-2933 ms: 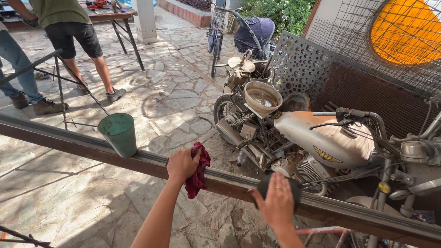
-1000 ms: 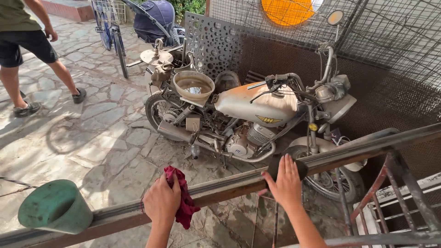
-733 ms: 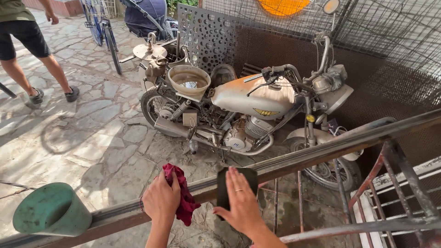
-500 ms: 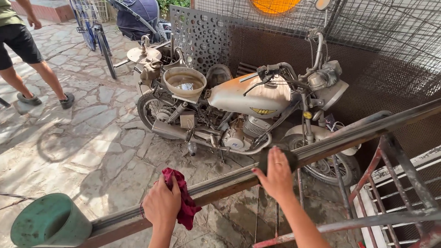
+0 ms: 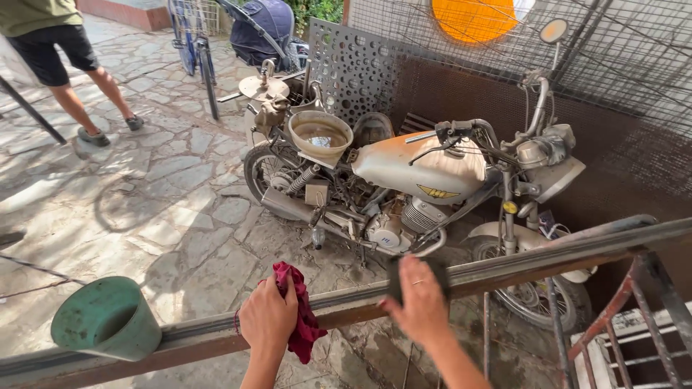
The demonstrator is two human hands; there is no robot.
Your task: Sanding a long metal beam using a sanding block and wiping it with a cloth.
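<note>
Head camera view, looking down over a long rusty metal rail point(image 5: 504, 270) that crosses the scene on a slant, rising toward the right. The left hand point(image 5: 268, 317) is closed around a dark red rag point(image 5: 303, 324), pressing it against the rail; part of the cloth hangs below the fist. The right hand point(image 5: 422, 306) lies on the rail just to the right, fingers curled over a dark block point(image 5: 440, 272) that sits on the rail's top edge; a ring shows on one finger. How firmly it grips the block is not clear, as the hand is blurred. A green plastic bucket point(image 5: 107, 318) sits tilted against the rail at far left, well apart from the hands. Beyond the rail stands a dusty old motorcycle point(image 5: 425, 173) with a pale tank, on a stone-paved floor point(image 5: 158, 187). A metal bowl point(image 5: 319, 135) rests on its seat. At top left, a person point(image 5: 61, 50) in dark shorts walks nearby.
</note>
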